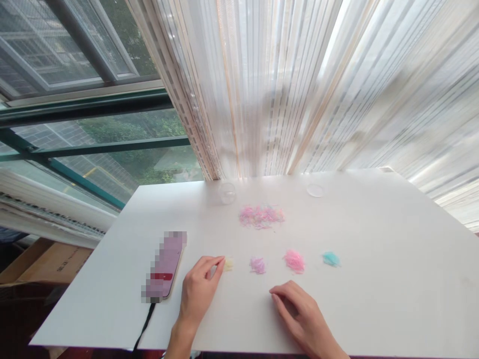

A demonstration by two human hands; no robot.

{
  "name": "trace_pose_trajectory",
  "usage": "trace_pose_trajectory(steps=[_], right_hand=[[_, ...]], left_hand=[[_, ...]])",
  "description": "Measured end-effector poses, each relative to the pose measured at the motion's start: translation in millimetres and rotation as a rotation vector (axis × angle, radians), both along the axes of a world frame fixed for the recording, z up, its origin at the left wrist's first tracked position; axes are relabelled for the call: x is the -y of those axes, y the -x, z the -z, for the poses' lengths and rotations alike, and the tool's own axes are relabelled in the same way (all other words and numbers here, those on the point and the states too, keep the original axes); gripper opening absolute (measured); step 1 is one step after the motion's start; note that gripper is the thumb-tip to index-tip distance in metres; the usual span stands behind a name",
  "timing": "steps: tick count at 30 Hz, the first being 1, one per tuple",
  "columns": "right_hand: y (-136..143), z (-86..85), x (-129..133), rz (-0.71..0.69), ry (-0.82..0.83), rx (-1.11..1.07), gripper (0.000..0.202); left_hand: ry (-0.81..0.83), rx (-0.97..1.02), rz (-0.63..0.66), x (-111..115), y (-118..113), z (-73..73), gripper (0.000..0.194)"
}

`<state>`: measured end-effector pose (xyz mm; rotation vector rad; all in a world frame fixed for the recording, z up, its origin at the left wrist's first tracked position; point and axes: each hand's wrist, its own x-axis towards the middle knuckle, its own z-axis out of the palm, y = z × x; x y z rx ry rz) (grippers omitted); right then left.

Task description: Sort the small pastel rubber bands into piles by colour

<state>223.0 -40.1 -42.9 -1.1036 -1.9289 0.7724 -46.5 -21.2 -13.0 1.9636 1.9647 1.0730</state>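
My left hand (202,286) is pinched at the left edge of a small pale yellow pile (228,264); anything between its fingertips is too small to make out. My right hand (299,314) rests on the white table, thumb and index finger curved with their tips close together, and no item shows between them. To the right of the yellow pile lie a lilac pile (258,265), a bright pink pile (295,262) and a turquoise pile (331,259) of thin shreds. Behind this row spreads a larger mixed pile (262,216), mostly pink and lilac.
A clear round container (227,193) and a clear lid-like disc (315,190) sit near the back of the table (392,279). At the left lies a purple phone (166,267) with a black strap (145,326). A striped curtain (262,89) hangs behind.
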Motion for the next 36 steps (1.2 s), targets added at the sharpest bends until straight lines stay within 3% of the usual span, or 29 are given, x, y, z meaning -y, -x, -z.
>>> trace_pose_trajectory(steps=[8,23,27,32,36], right_hand=[[1.5,-0.3,-0.3,0.031,0.007,-0.038,0.020],[0.0,-2.3,-0.2,-0.002,0.034,-0.026,0.018],[0.0,-1.6,-0.2,0.014,0.040,-0.030,0.018],[-1.9,-1.4,1.9,0.042,0.065,-0.064,0.020],[-4.4,-0.9,3.4,0.053,0.125,-0.082,0.020]], left_hand=[[0.157,-0.104,0.040,-12.1,4.8,-3.0,0.032],[0.154,-0.141,0.013,-1.2,7.2,-1.1,0.028],[0.102,-0.127,0.084,-8.9,0.8,-9.3,0.025],[0.058,-0.130,0.273,-26.7,-18.0,-29.7,0.020],[0.142,-0.211,0.412,-54.7,-32.0,-44.0,0.019]])
